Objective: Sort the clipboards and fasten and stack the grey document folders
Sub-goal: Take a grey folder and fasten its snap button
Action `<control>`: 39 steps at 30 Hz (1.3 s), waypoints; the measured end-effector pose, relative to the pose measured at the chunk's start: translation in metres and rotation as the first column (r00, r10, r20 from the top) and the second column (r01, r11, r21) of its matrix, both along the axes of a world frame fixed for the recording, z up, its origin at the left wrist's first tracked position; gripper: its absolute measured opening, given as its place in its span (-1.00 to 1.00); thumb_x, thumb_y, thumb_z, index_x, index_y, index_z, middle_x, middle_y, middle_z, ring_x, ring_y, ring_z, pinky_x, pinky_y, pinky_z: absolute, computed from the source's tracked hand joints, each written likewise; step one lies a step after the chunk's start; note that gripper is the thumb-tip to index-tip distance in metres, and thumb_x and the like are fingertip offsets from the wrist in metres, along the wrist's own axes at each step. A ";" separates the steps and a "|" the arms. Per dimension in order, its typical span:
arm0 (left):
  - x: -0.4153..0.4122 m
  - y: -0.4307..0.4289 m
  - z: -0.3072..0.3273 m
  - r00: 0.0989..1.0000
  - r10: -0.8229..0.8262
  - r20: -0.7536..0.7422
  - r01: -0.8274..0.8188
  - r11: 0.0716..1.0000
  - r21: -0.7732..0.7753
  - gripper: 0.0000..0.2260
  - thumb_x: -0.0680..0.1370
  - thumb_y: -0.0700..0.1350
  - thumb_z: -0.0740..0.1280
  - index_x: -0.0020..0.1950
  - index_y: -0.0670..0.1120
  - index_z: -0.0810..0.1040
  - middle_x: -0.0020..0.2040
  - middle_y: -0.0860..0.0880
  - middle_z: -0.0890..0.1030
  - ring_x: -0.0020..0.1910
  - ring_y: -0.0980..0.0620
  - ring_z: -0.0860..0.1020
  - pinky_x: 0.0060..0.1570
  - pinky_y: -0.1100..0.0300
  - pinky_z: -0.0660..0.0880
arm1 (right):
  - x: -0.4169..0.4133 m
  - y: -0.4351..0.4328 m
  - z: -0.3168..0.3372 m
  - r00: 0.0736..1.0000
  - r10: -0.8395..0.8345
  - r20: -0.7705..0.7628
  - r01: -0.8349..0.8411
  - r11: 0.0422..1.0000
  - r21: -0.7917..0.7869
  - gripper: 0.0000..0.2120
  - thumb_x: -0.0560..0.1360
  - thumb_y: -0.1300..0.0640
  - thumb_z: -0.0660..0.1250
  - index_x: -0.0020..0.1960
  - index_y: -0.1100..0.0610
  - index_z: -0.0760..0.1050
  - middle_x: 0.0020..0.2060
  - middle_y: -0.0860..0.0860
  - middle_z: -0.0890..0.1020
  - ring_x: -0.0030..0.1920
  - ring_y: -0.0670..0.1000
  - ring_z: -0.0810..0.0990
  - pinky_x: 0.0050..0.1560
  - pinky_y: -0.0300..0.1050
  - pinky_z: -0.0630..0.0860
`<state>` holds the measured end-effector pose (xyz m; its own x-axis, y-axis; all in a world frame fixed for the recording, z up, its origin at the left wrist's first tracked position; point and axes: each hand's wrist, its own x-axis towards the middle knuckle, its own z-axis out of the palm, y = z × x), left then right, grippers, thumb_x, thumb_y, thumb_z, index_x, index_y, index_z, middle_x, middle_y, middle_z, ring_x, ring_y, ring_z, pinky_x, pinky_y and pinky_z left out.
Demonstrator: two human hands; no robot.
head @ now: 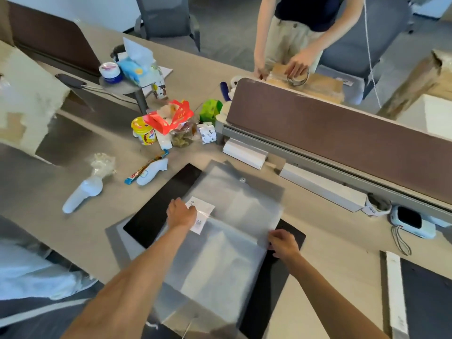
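A translucent grey document folder lies in front of me on the table, partly over a black clipboard and a grey sheet below it. It carries a white label and a round snap button near its far edge. My left hand presses on the folder's left edge beside the label. At the folder's right edge my right hand pinches the flap. More black board shows under the folder's right side.
Snack tubs, a red carton and wrapped white objects crowd the table's far left. A brown desk divider runs along the right, with white boxes at its foot. Another person handles tape behind it.
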<state>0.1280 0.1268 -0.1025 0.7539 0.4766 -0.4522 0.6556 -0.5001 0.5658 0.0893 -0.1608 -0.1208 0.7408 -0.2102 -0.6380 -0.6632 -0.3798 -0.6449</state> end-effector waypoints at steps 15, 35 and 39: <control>0.009 -0.021 0.079 0.900 0.169 0.402 -0.129 0.984 -0.125 -0.66 0.53 -0.23 0.24 0.31 -0.15 0.43 0.32 -0.21 0.45 0.29 -0.20 0.42 0.21 -0.06 0.41 | 0.001 -0.033 0.084 0.932 -0.051 0.358 0.026 0.997 0.075 -0.89 0.53 0.22 0.27 0.05 0.14 0.51 -0.14 0.07 0.59 -0.20 0.01 0.53 -0.16 -0.08 0.50; 0.006 -0.210 0.155 0.692 0.668 0.275 -0.136 0.494 -0.859 -0.62 0.40 -0.27 0.49 0.15 -0.14 0.44 0.18 -0.18 0.59 0.00 -0.04 0.60 -0.21 0.13 0.61 | -0.087 -0.203 0.175 0.667 -0.058 0.743 0.097 0.995 -0.009 -0.89 0.53 0.11 0.31 -0.13 0.11 0.53 -0.21 -0.03 0.60 -0.19 -0.12 0.56 -0.18 -0.34 0.47; -0.029 -0.215 0.112 0.634 0.761 0.139 -0.305 0.411 -0.859 -0.42 0.44 -0.39 0.41 0.40 -0.10 0.35 0.34 -0.17 0.47 0.11 -0.08 0.54 -0.06 0.13 0.53 | -0.110 -0.203 0.127 0.790 0.064 0.609 -0.023 0.997 -0.074 -0.92 0.50 0.08 0.35 -0.17 -0.01 0.53 -0.20 -0.06 0.63 -0.12 -0.09 0.60 -0.10 -0.20 0.54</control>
